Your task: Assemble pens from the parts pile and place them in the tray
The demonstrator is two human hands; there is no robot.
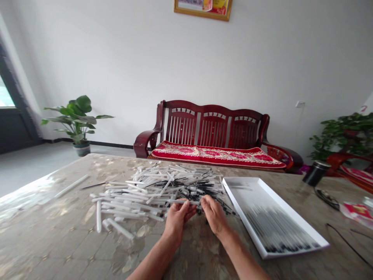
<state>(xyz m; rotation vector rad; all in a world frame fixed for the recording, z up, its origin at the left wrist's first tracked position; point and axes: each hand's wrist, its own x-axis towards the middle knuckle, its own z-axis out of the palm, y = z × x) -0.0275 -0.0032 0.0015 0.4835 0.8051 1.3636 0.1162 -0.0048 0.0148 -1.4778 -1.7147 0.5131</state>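
A loose heap of white pen barrels and black-tipped pen parts (pixel 154 186) lies spread over the marble-patterned table (pixel 58 233). My left hand (pixel 178 216) pinches one white pen barrel (pixel 182 202) at the near edge of the heap. My right hand (pixel 214 213) is closed on the other end of the same pen, fingers curled down. Both hands meet just in front of the heap. To the right lies a white tray (pixel 294 217) with a row of finished pens in it.
A black cylindrical cup (pixel 315 173) stands at the far right of the table, with black cords (pixel 328 198) and a red packet (pixel 358 210) near it. A red wooden bench (pixel 214 136) and potted plants (pixel 76 120) stand behind the table.
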